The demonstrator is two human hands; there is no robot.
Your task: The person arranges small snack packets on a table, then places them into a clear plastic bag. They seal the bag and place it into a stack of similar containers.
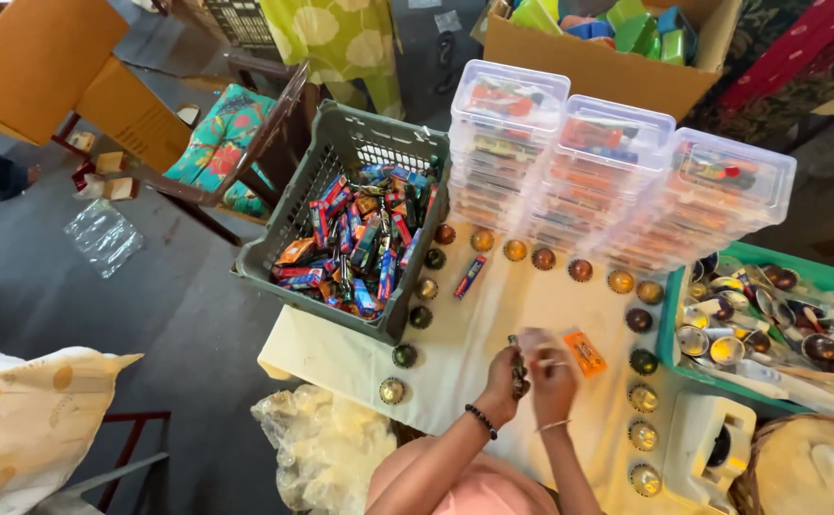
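Both hands are working together at lower centre of the frame, over the cloth-covered bench (493, 324). Left hand (505, 374) is closing round a small dark narrow item (517, 367), held upright; can't tell what it is. Right hand (552, 374) is pinching something thin and pale against it, with a clear wrapper (534, 340) showing just above the fingers. Blurred, so exact grip is unclear.

An orange packet (585, 353) is lying just right of the hands on the bench. A blue-red wrapped bar (469, 277) is sitting alone nearer the grey crate (274, 262), upper left of the hands, which is full of similar wrapped bars. Small round painted pots (642, 398) are lining the bench edges. Stacks of clear lidded boxes (617, 186) are standing at upper centre, and a green tray (667, 329) of painted cups at right.

Judgement on doing this well: keeping the left hand steady as the anchor, letting the right do the fine pinching, working low over the bench so a dropped piece is landing on cloth, and staying clear of the pots near the wrists.
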